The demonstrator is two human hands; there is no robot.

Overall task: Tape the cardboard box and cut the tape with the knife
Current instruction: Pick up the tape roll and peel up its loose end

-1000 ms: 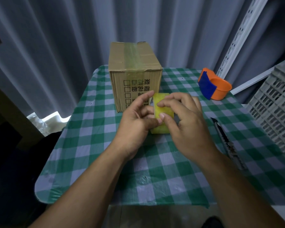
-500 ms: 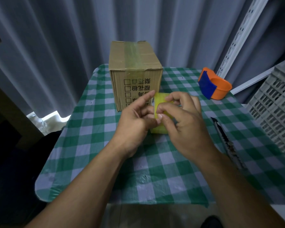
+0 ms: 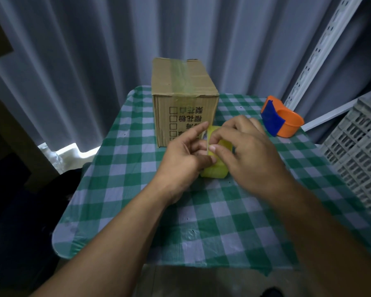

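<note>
**A:** From the head camera, what is happening at this step?

**B:** Both hands meet over the yellow tape roll (image 3: 214,168), which sits low over the checked tablecloth (image 3: 234,221), just in front of the cardboard box (image 3: 184,101). The left hand (image 3: 184,159) is wrapped round the roll's near side, index finger stretched out. The right hand (image 3: 251,155) pinches at the roll's top with thumb and fingertips; I judge it is picking for the loose end.

**A:** How to do that well?

**B:** Keep the left hand clenched on the roll so it can't spin, and lift the end with a nail at a shallow angle, so the strip comes away full width rather than splitting.

**A:** And the box?

**B:** It stands upright at the far side of the table, a strip of tape already along its top. The knife isn't visible; the right forearm may cover it, I can't tell.

**A:** Room to move?

**B:** Open cloth lies near and left of the hands. To the right, an orange tape dispenser (image 3: 282,120) sits near the far right edge, and a grey crate (image 3: 360,159) crowds that side. The box is near the far edge, so pressing tape down could push it toward the curtain (image 3: 94,61).
</note>
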